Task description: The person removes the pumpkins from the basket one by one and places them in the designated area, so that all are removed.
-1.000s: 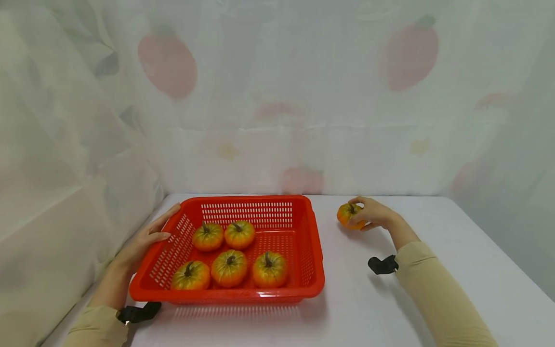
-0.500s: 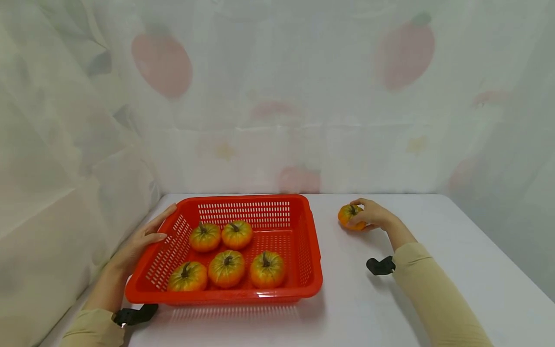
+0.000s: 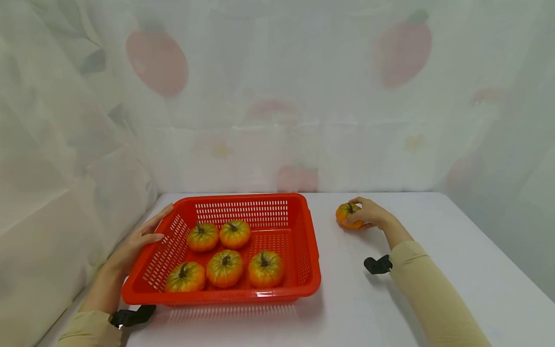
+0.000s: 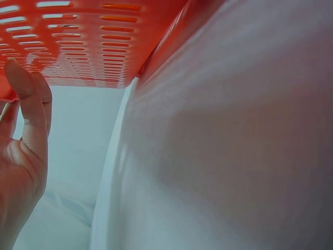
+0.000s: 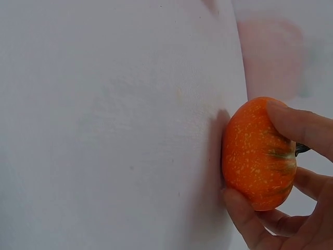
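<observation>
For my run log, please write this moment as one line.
left hand: rests on red plastic basket | right hand: grips small orange pumpkin on white table

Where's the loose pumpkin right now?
In the head view, the loose pumpkin sits on the white table, right of the red basket, gripped by the right hand.

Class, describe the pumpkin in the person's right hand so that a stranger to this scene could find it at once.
Start at the red basket on the white table. Look right of it, where the right hand grips a small orange pumpkin. It alone sits on the table outside the basket; the other five lie inside.
</observation>
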